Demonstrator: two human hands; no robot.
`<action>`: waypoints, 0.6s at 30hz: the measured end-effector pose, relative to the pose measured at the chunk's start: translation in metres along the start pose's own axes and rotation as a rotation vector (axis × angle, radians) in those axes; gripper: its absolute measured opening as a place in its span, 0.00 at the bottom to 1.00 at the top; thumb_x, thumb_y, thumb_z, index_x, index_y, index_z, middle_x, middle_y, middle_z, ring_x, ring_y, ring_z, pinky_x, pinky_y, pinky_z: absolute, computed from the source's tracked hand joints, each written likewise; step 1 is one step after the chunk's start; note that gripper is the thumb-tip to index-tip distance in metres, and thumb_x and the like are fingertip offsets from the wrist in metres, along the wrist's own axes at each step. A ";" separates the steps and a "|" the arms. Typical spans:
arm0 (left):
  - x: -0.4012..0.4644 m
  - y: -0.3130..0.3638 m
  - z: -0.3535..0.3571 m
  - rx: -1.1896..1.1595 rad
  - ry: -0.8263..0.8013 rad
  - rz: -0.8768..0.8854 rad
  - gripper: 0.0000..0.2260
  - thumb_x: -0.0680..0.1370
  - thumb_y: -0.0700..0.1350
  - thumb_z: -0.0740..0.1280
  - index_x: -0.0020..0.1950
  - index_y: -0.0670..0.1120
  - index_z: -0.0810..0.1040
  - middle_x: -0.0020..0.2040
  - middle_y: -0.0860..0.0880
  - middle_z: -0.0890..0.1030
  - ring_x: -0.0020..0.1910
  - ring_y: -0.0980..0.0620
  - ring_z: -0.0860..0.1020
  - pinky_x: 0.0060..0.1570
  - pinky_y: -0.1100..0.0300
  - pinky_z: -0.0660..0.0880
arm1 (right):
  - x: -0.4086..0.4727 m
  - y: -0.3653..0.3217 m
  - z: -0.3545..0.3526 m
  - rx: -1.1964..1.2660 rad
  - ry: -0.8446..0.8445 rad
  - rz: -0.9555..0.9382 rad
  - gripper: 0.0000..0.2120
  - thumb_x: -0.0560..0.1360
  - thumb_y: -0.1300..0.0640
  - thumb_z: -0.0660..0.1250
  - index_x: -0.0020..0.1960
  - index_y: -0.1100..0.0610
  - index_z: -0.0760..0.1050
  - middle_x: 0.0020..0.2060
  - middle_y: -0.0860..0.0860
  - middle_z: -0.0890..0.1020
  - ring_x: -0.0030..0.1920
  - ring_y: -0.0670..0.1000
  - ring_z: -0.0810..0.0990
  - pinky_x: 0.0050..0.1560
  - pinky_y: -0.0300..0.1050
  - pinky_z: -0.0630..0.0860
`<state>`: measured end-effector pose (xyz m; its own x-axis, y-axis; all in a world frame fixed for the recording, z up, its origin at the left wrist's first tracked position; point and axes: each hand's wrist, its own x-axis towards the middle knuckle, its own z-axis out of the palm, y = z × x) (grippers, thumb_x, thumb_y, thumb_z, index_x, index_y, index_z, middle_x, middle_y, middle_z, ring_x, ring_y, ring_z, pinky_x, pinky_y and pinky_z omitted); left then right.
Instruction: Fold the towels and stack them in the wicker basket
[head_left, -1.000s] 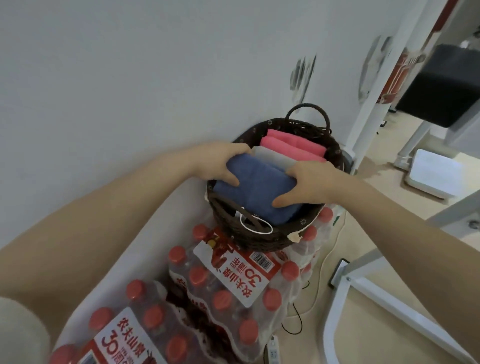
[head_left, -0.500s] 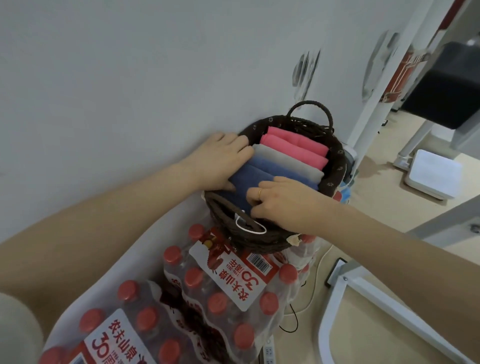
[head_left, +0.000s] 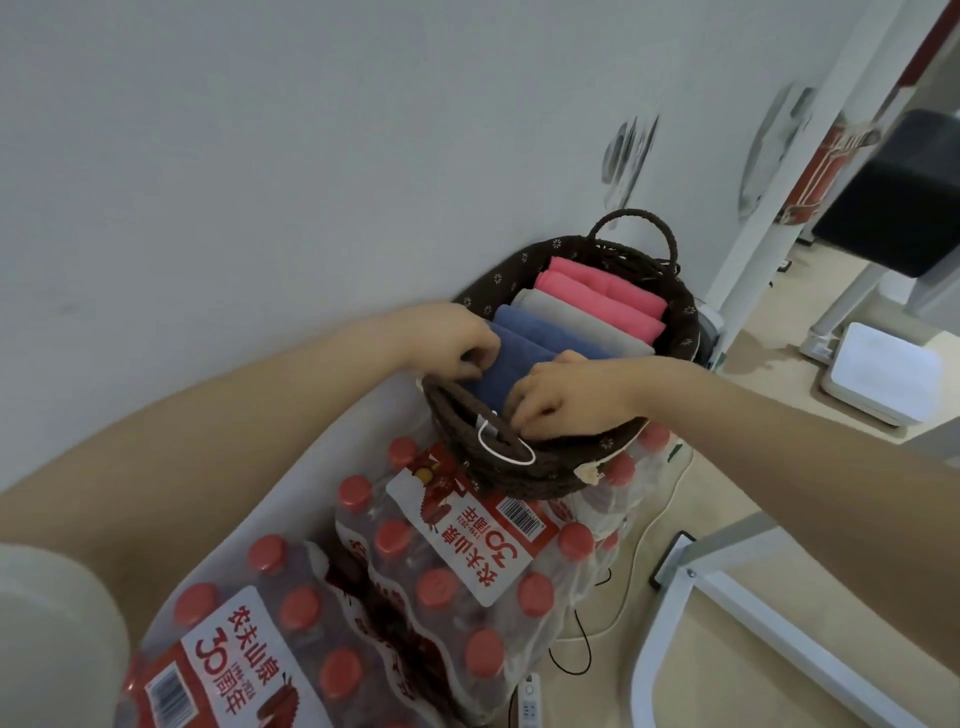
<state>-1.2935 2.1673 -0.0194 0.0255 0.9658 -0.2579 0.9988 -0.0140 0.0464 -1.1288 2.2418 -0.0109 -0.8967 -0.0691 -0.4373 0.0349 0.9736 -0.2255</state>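
Note:
A dark brown wicker basket (head_left: 680, 322) with a looped handle stands on a pack of bottled water beside the wall. Folded towels stand in a row inside it: two pink towels (head_left: 597, 293) at the far end, a grey towel (head_left: 576, 322) in the middle, and a blue towel (head_left: 519, 358) nearest me. My left hand (head_left: 447, 338) pinches the blue towel's left edge with curled fingers. My right hand (head_left: 566, 400) presses down on its near right part, fingers bent into the basket's front. The towel's lower part is hidden by the basket wall and my hands.
Shrink-wrapped packs of red-capped water bottles (head_left: 457, 566) fill the space below the basket. A white wall (head_left: 260, 182) runs along the left. White metal table legs (head_left: 727, 613), cables and a power strip (head_left: 527, 701) lie on the beige floor at right.
The blue towel has gone from lying over the basket to sitting down inside it. Both hands have moved lower and nearer the basket's front, and their fingers have curled onto the towel.

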 end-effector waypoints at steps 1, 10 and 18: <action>-0.010 0.001 -0.004 -0.202 0.046 -0.025 0.06 0.77 0.43 0.63 0.50 0.44 0.78 0.48 0.48 0.81 0.49 0.50 0.78 0.53 0.55 0.72 | -0.008 0.000 0.000 0.212 0.121 0.012 0.14 0.80 0.54 0.55 0.58 0.50 0.78 0.60 0.43 0.75 0.62 0.46 0.71 0.66 0.45 0.62; -0.072 0.027 0.010 -0.378 0.067 -0.124 0.21 0.75 0.50 0.67 0.66 0.47 0.70 0.57 0.51 0.80 0.56 0.52 0.77 0.58 0.59 0.72 | -0.037 -0.024 0.052 -0.215 0.253 0.229 0.54 0.59 0.23 0.32 0.74 0.53 0.57 0.76 0.52 0.52 0.76 0.50 0.45 0.73 0.51 0.38; -0.112 0.065 0.028 -0.468 0.483 -0.342 0.25 0.78 0.39 0.61 0.74 0.42 0.57 0.71 0.42 0.67 0.68 0.45 0.67 0.63 0.64 0.61 | -0.041 -0.046 0.055 -0.159 0.478 0.345 0.32 0.77 0.36 0.49 0.73 0.55 0.61 0.76 0.51 0.55 0.76 0.49 0.48 0.74 0.52 0.41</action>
<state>-1.2298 2.0511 -0.0148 -0.4113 0.9041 0.1159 0.8235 0.3141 0.4724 -1.0693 2.1879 -0.0308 -0.9453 0.3258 -0.0148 0.3257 0.9454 0.0090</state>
